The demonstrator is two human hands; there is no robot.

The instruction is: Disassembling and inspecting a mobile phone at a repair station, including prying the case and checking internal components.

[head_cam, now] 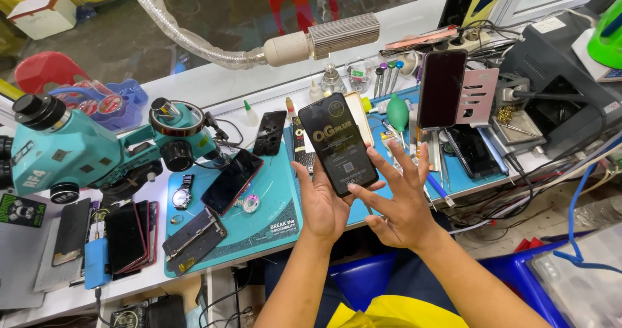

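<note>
My left hand (322,205) holds a black phone screen panel (337,141) upright above the teal work mat (272,211), gripping its lower part from behind. My right hand (405,202) is spread open beside it, its thumb touching the panel's lower right edge. The panel's face carries a printed protective film.
A teal microscope (71,150) stands at the left. Loose phones (233,180), a wristwatch (183,193) and a phone stack (126,237) lie on the bench. A propped phone on a holder (442,88), a green blower (398,113), tools, cables and a flexible hose (194,40) crowd the back.
</note>
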